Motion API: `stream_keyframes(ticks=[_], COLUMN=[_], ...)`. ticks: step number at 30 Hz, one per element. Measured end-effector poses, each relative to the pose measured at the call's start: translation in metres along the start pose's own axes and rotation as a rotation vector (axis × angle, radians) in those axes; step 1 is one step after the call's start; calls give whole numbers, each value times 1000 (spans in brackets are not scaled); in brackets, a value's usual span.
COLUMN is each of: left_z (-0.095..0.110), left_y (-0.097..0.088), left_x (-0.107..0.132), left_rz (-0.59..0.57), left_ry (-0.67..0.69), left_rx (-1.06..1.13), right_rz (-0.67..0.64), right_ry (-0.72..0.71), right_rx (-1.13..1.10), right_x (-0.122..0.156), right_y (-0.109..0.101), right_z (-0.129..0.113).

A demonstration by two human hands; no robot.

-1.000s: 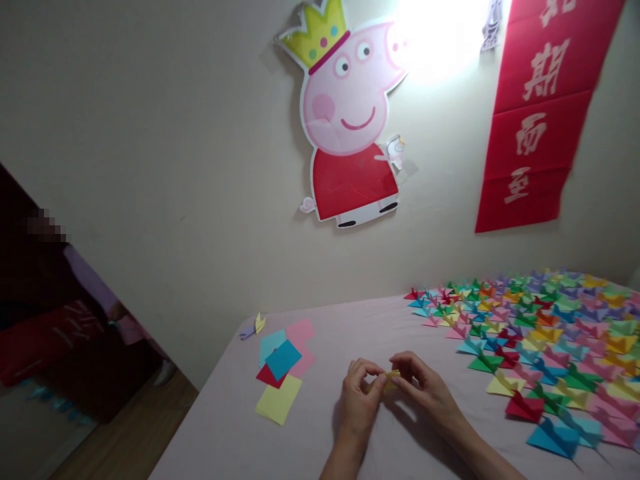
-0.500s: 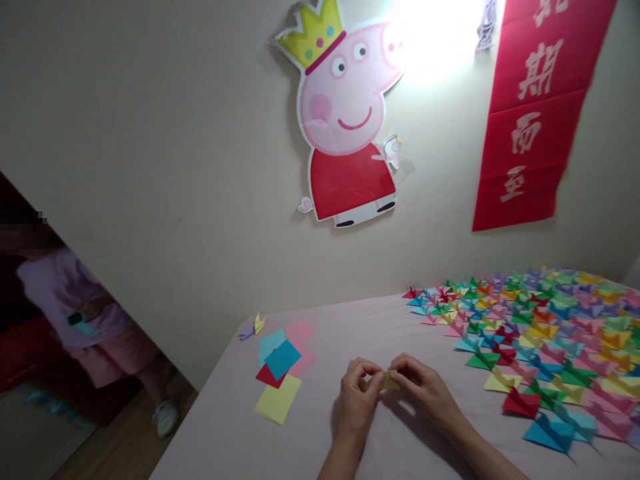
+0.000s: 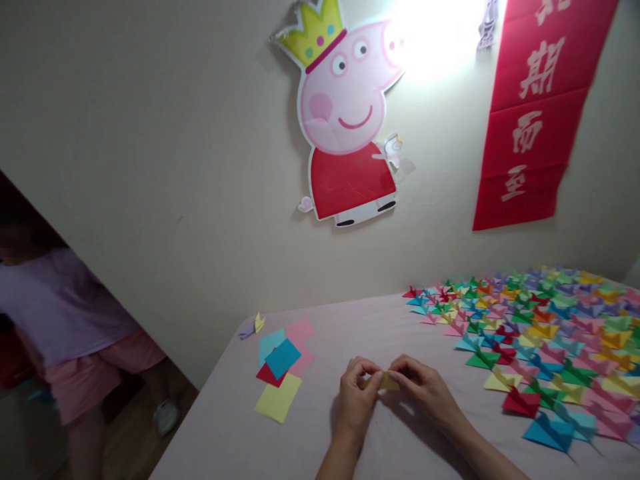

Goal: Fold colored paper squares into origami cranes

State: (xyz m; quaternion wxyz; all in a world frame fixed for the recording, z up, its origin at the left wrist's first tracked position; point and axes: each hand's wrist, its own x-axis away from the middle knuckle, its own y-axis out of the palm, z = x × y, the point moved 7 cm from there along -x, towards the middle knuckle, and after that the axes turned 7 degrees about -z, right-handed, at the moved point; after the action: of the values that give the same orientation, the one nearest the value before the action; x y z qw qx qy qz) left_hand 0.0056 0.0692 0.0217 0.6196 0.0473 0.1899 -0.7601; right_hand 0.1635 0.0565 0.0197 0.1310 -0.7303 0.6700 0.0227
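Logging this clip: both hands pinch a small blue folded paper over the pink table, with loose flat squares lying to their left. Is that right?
Not blue: the head view shows the folded paper between the left hand and right hand is yellow. It is over the pink table, loose flat squares to their left.

the yellow piece (image 3: 386, 381) pinched between left hand (image 3: 356, 395) and right hand (image 3: 425, 390) is thin matt paper, sharply creased. the tablecloth (image 3: 225, 433) looks like soft matt pink cloth. flat squares (image 3: 283, 373) at 9 o'clock and folded shapes (image 3: 540, 327) at 2 o'clock: same smooth matt paper. the pig cutout (image 3: 345, 120) at 12 looks glossy, the floor (image 3: 130, 447) at 8 looks like wood.
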Motion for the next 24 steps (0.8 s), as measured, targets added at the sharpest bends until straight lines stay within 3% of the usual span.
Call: stream_keyframes(ticks=[3, 7, 10, 15, 20, 24], left_z=[1, 2, -1, -9, -15, -12], left_y=[-3, -9, 3, 24, 13, 5], left_x=[-1, 2, 5, 9, 6, 4], left_rz=[18, 135, 97, 8, 56, 70], left_ry=[10, -8, -60, -155, -149, -118], left_rx=[3, -25, 6, 144, 121, 56], right_rz=[16, 131, 187, 32, -39, 138], right_ry=[-25, -112, -228, -390, -405, -494], right_rx=[20, 113, 219, 330, 392, 495], right_x=[1, 4, 9, 14, 15, 18], right_y=[-2, -13, -15, 7, 14, 2], right_z=[-1, -8, -18, -36, -38, -37])
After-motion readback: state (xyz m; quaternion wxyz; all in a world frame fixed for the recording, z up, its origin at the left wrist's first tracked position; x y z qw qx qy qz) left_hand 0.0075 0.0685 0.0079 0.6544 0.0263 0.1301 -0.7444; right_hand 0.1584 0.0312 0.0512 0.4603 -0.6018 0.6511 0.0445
